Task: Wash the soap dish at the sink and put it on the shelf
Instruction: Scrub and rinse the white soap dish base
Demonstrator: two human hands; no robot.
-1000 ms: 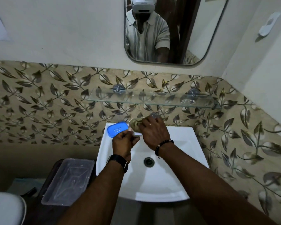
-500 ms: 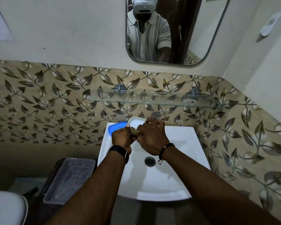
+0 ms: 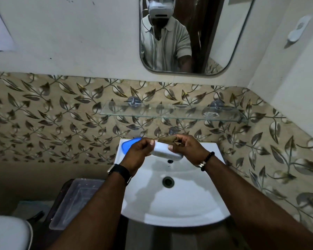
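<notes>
Head view: both hands clamped on white soap dish (image 3: pixel 167 153) over sink (image 3: pixel 179 199); dish contents hidden.

Head cam looks down over sink (image 3: pixel 172 204) (close), facing mirror (image 3: pixel 193 33)

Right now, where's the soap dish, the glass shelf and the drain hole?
soap dish (image 3: pixel 165 152): head view, on its white underside between the two hands.
glass shelf (image 3: pixel 170 110): head view, on the bare middle of the pane.
drain hole (image 3: pixel 168 181): head view, on its dark centre in the sink.
</notes>
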